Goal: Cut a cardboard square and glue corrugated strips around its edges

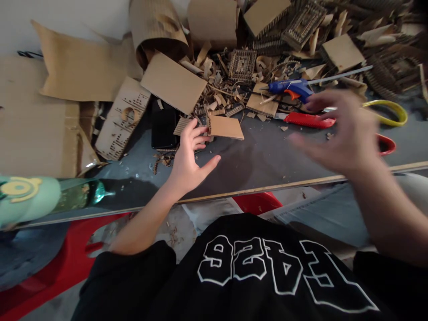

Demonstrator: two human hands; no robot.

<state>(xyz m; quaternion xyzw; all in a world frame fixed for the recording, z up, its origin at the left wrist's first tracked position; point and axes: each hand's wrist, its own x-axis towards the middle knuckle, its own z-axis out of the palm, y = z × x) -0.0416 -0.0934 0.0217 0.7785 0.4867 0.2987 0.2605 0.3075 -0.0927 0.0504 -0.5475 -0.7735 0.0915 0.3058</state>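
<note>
The left hand (190,156) hovered with fingers apart, tips touching a small cardboard piece (226,127) on the table (267,156). The right hand (341,133), blurred, spread empty near a red knife (306,120), partly hiding scissors (388,129).

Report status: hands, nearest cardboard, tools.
Left hand open, fingertips at small flat brown cardboard rectangle. Right hand open, blurred, empty, above red-handled utility knife. Blue glue gun behind.

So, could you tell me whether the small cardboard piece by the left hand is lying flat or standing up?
Flat: the cardboard piece lies face-up on the table, left hand fingertips at its edge.
</note>
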